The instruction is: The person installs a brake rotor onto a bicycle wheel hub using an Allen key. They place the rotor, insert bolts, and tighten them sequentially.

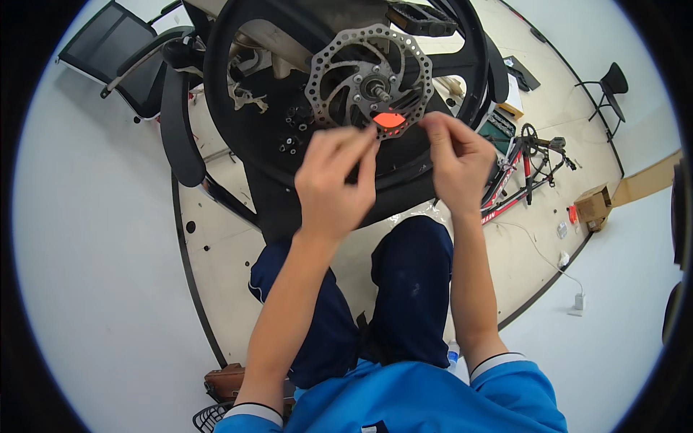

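Note:
A black bicycle wheel lies on a black seat in front of me, its axle pointing up. Around its hub sits a silver brake disc drilled with many holes. My left hand is closed in a pinch at the disc's near edge. At its fingertips is a small flat orange piece with a dark edge, over the disc. Slightly blurred, my right hand is also pinched, close to the disc's right near edge. Whatever its fingertips hold, if anything, is too small to name.
Several small metal parts lie inside the wheel, left of the disc. A black pedal is beyond it. To the right, a red bicycle frame rests on the floor near a cardboard box. An office chair stands far left.

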The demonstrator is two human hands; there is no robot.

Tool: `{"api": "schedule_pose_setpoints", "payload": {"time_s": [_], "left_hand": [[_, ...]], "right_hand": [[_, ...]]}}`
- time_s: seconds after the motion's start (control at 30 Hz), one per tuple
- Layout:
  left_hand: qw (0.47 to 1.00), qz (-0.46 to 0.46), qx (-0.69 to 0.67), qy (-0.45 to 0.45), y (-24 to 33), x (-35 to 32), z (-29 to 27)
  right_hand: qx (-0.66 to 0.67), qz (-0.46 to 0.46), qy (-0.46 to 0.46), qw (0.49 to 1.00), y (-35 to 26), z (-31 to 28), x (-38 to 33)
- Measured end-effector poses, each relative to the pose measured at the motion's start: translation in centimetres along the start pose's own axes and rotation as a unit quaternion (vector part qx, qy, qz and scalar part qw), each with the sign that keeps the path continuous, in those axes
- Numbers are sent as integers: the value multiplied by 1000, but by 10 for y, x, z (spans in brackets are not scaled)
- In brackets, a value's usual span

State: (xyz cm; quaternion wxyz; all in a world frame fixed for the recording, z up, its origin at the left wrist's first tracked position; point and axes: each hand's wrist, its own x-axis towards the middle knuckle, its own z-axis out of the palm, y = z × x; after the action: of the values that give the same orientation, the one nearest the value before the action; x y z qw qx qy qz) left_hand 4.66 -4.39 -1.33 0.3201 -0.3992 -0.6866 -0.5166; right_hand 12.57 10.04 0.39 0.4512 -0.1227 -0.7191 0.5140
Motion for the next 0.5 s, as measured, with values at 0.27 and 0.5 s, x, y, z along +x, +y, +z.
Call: {"api": "schedule_pose_setpoints", "payload": {"time_s": [0.27, 0.5], "left_hand": [[944, -91, 81, -307, -32, -52, 62], [819, -366, 56, -438, -47, -24, 93]], "right_hand": [[351, 113, 17, 929, -17, -2, 44], [342, 171, 28, 924, 8, -34, 22]]}}
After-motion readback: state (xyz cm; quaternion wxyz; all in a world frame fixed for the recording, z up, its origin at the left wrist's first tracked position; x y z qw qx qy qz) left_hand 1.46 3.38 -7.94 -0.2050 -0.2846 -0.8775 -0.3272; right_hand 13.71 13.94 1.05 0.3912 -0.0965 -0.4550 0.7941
